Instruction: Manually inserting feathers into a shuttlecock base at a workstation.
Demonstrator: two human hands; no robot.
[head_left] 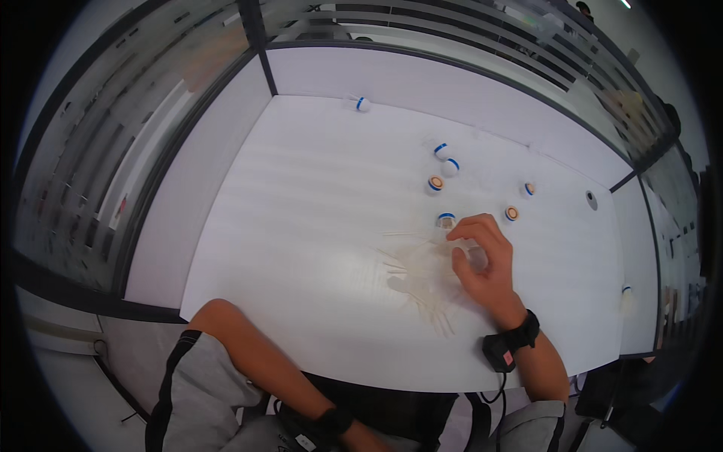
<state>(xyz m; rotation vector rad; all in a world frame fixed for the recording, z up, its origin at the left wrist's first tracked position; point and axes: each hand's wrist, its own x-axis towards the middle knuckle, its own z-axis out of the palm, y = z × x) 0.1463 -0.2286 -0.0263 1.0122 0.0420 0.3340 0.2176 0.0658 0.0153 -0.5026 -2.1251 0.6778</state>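
Observation:
My right hand (486, 264) is over the right middle of the white table, its fingers and thumb curled round a clear container (476, 260) that is hard to make out. Just left of it lies a loose scatter of thin pale sticks (429, 301), much like toothpicks. Beyond my fingertips sits a small clear jar with a blue band (446, 221). My left forearm crosses down to my lap; only the wrist end of my left hand (365, 437) shows at the lower edge, and its fingers are out of sight.
More small blue-banded jars stand or lie farther back, including an orange-topped one (435, 184), another (512, 214) and one by the back wall (361, 104). Low partitions (452, 87) edge the table (286, 226). A round cable hole (591, 200) is at the right.

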